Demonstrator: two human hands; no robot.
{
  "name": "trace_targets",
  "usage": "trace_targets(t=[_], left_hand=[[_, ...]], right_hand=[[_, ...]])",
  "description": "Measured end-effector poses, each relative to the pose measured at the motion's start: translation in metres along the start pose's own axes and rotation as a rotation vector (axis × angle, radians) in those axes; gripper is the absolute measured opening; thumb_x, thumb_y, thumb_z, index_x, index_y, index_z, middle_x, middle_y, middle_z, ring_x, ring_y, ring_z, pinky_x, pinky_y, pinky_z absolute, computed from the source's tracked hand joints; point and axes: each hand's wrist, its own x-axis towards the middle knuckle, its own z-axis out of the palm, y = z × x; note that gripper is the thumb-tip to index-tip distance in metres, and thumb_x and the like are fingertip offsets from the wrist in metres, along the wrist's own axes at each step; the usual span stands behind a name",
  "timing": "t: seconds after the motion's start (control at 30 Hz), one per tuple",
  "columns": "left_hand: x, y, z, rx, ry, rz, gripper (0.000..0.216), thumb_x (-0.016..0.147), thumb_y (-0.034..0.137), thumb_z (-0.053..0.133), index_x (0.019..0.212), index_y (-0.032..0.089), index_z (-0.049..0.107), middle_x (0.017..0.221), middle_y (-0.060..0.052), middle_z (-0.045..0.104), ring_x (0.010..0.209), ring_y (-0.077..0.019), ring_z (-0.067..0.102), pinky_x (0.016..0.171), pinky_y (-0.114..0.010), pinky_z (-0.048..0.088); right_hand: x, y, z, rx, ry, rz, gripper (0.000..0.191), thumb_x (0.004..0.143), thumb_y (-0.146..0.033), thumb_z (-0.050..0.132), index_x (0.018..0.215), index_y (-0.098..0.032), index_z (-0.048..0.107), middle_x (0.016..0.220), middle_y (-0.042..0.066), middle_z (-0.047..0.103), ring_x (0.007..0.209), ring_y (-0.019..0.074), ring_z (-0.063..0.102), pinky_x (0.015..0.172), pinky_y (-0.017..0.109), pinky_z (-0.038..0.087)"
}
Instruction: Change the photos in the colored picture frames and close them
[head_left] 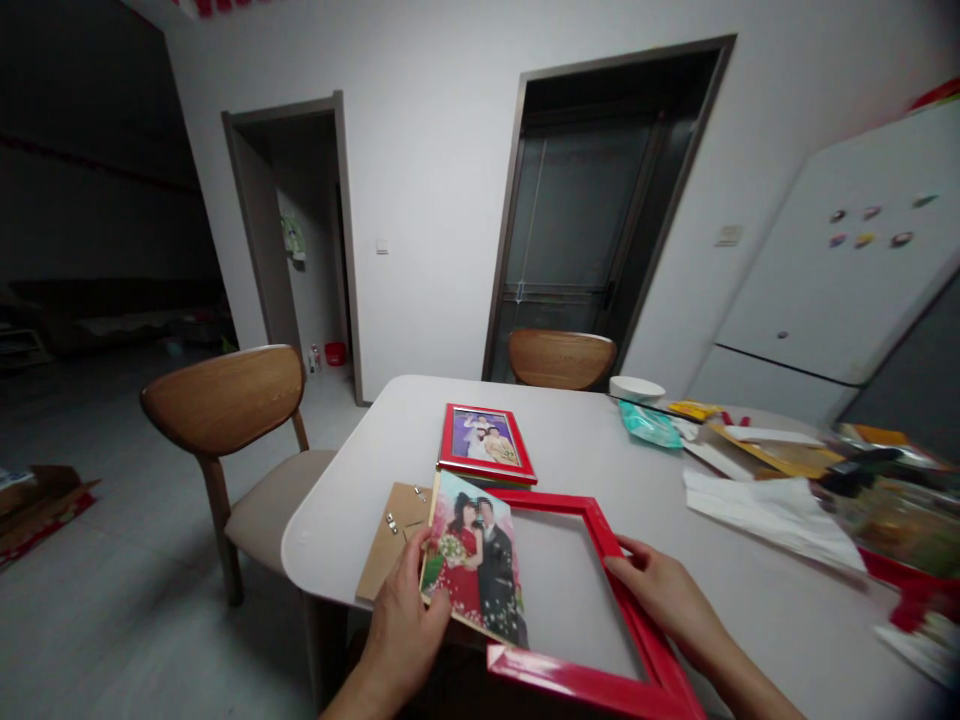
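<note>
My left hand [411, 612] is closed on the left edge of a photo print [480, 560] of a couple, one in a red dress and one in a dark suit. The photo is tilted and overlaps the left side of a red picture frame [615, 590]. Around the right bar of that frame my right hand [660, 590] is closed, and the frame's opening shows the tabletop through it. Under and left of the photo lies a brown backing board [384, 545] with metal clips. A second red frame [487, 443], holding another photo, lies just beyond.
The white table [570, 425] carries a white bowl [637, 389], a teal packet [651, 425], white paper [769, 515] and assorted clutter along its right side. A wooden chair [225, 390] stands at the left, another chair [562, 358] at the far edge.
</note>
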Motion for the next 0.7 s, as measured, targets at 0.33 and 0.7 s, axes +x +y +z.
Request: trace_targets(t=[0.33,0.7], left_hand=[[-0.001,-0.013,-0.003,0.384,-0.065,0.081,0.047,0.068,0.022,0.046,0.114,0.012,0.043,0.107,-0.010,0.053,0.099,-0.0247,0.046,0.086,-0.038,0.032],[-0.014,0.001,0.024,0.322,-0.193,0.371,0.053,0.064,0.016,0.048,0.117,0.016,0.040,0.123,-0.010,0.042,0.113,-0.0250,0.035,0.097,-0.045,0.025]], right_hand=[[-0.002,0.001,0.006,-0.334,0.108,-0.125,0.043,0.069,-0.034,0.040,0.100,-0.010,0.058,0.090,0.012,0.063,0.075,0.0213,0.058,0.069,0.029,0.041],[-0.021,-0.029,0.054,0.477,-0.272,0.082,0.056,0.068,-0.030,0.048,0.117,-0.006,0.038,0.059,0.001,0.056,0.042,0.0102,0.049,0.036,0.020,0.035]])
